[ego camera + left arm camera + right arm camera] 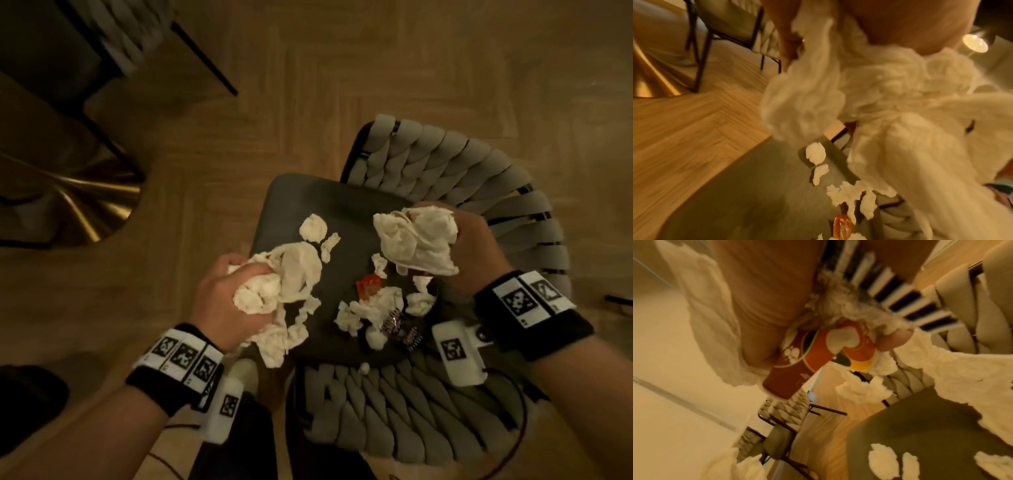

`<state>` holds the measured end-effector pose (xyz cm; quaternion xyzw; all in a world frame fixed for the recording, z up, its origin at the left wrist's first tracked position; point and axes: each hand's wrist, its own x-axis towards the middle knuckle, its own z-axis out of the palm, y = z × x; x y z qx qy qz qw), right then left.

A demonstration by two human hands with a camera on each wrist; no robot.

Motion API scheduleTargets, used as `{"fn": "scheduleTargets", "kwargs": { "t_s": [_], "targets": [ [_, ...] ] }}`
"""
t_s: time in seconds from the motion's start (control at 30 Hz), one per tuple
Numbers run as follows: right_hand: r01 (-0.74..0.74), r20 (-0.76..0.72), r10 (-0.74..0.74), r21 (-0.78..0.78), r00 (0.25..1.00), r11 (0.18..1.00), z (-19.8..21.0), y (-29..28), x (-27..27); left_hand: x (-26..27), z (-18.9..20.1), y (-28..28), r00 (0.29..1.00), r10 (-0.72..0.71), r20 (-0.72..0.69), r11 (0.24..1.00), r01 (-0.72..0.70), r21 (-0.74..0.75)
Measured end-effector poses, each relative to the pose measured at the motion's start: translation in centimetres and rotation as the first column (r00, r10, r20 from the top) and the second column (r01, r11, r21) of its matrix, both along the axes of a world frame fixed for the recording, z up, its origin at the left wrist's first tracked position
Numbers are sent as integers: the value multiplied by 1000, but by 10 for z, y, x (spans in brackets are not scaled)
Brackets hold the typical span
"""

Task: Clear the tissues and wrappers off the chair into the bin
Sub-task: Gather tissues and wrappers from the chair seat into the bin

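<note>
My left hand (229,294) grips a big wad of white tissues (281,291) over the front left part of the dark chair seat (291,205); the wad (890,105) fills the left wrist view. My right hand (459,246) holds another tissue bundle (416,240) above the seat's right side. The right wrist view shows an orange wrapper (818,353) and a striped wrapper (900,293) clutched with those tissues. Loose tissue scraps (313,228), a red wrapper (368,286) and dark purple wrappers (402,329) lie on the seat.
The chair's grey woven backrest (445,164) curves round the right and near sides. A gold table base (85,205) stands on the wooden floor (308,85) to the left, and another chair (120,34) at the top left. No bin is in view.
</note>
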<state>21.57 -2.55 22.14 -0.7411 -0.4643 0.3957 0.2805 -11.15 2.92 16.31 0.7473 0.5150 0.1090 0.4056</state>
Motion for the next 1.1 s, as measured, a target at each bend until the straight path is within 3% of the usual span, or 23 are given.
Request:
{"fn": "scheduleTargets", "kwargs": {
  "t_s": [0.2,0.43,0.57,0.7,0.77,0.87,0.93,1.1],
  "targets": [
    [-131,-139,142,86,980,988,70,5,-85,-93,66,-32,977,215,-10,972,-213,104],
    [-255,-252,277,117,927,960,104,4,-234,-257,96,-99,871,485,-76,870,-471,144],
    [-302,-334,347,180,876,936,119,-3,-345,-370,85,-146,803,579,-144,814,-558,159],
    [-371,-385,407,168,828,913,130,-20,-471,-478,67,-189,805,572,-155,816,-541,201],
    [-420,-380,456,177,805,890,129,-26,-534,-528,54,-206,786,586,-195,810,-573,125],
    [-458,-448,466,134,763,879,113,-33,-614,-596,27,-228,757,627,-186,775,-629,53],
    [-483,-393,489,121,779,867,103,-35,-662,-629,19,-234,745,635,-202,764,-645,22],
    [-523,-486,503,105,715,846,65,-29,-747,-694,-4,-225,675,719,-165,675,-735,-63]
  ]
}}
